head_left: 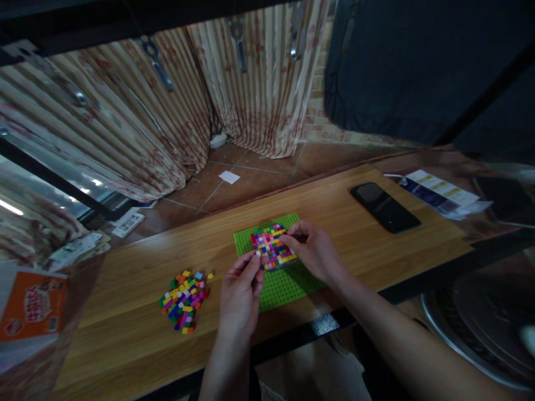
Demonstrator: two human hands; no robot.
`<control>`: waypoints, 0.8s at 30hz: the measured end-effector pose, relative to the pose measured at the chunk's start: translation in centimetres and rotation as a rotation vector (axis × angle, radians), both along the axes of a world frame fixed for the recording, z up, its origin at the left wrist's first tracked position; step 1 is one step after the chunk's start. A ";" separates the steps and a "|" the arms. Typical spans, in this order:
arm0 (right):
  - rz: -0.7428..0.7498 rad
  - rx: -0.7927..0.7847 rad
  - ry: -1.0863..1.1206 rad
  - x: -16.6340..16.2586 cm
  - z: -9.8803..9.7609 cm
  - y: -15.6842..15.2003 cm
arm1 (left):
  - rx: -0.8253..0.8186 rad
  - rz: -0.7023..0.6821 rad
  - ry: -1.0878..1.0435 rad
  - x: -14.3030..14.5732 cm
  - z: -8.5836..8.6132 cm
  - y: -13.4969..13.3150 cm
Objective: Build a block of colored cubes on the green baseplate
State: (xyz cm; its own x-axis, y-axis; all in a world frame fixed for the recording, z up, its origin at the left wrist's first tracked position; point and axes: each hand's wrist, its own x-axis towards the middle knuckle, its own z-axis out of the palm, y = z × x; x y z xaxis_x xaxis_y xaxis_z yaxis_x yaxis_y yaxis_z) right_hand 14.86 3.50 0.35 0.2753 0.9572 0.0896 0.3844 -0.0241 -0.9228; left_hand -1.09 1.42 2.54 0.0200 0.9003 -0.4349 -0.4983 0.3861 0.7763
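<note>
A green studded baseplate (288, 284) lies on the wooden table (137, 334). A square patch of small multicoloured bricks (272, 245) covers its far part. My left hand (240, 292) pinches a tiny white brick (258, 253) at the patch's near left corner. At the patch's right edge rests my right hand (315, 250), its fingertips pinched on the bricks there. A loose pile of coloured bricks (184, 301) sits on the table to the left of my left hand.
A black phone (384, 207) lies at the table's far right, with printed papers (438, 192) beyond it. An orange box (29, 306) stands at the left edge. Striped curtains (167, 106) and a tiled floor lie behind the table.
</note>
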 end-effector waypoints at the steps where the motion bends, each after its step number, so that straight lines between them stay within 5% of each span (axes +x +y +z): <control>1: 0.009 0.004 -0.004 0.0 0.0 0.0 | 0.008 -0.001 0.007 0.0 0.0 0.0; 7: 0.052 0.153 -0.112 0.0 0.7 -0.9 | 0.046 -0.032 0.032 0.2 0.1 -0.1; 13: 0.312 0.364 -0.131 -0.8 1.8 -2.2 | 0.080 -0.127 0.026 0.1 0.5 -0.5; 18: 0.428 0.389 -0.132 -1.3 1.8 -2.4 | 0.100 -0.216 -0.003 0.0 0.3 -0.6; 24: 0.357 0.338 -0.039 -0.4 2.0 -2.3 | 0.085 -0.222 -0.019 0.1 0.2 -0.7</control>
